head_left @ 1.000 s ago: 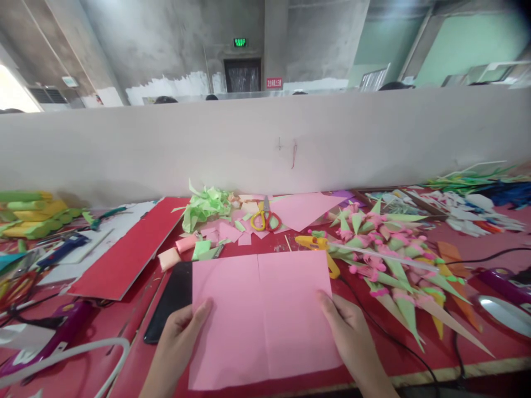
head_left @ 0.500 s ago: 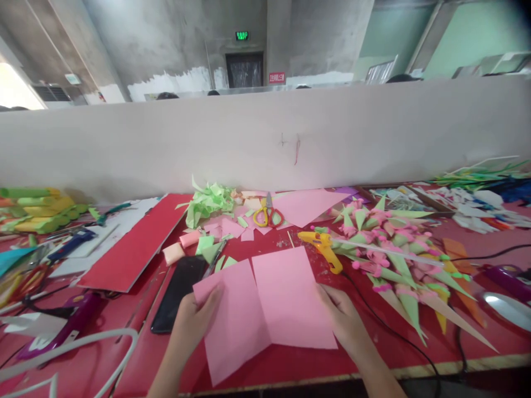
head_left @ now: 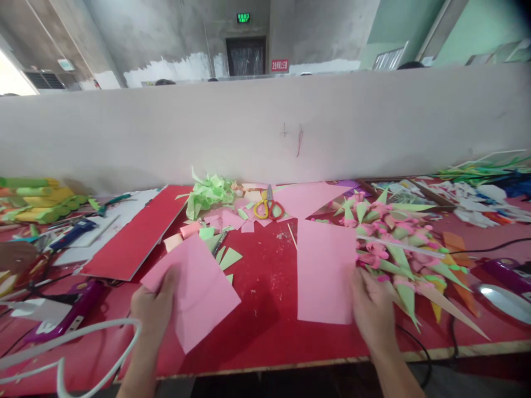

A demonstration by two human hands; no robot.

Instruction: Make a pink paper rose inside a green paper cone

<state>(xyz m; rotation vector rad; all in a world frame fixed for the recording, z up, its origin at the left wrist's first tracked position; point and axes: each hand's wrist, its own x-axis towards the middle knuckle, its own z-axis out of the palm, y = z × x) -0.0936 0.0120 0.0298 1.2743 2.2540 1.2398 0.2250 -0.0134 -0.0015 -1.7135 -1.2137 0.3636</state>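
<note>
My left hand (head_left: 155,298) pinches the left edge of a pink paper piece (head_left: 203,296), which is tilted above the red table. In my right hand (head_left: 373,304) is a second pink paper piece (head_left: 326,271), gripped at its right edge and held nearly upright. The two pieces are apart, with red tabletop (head_left: 265,276) showing between them. The left paper and hand hide most of the black phone. The right paper covers the yellow glue gun, whose clear glue stick (head_left: 402,247) sticks out to the right.
Scissors (head_left: 269,207) lie among pink scraps at the back. Green crumpled paper (head_left: 209,193) and a red board (head_left: 136,235) are left. Pink and green paper flowers (head_left: 390,237) pile up on the right. A white curved tube (head_left: 99,326) stands at the front left.
The pink paper, joined at the middle before, is now in two separate pieces. My left hand has moved left and my right hand right, each with a piece.
</note>
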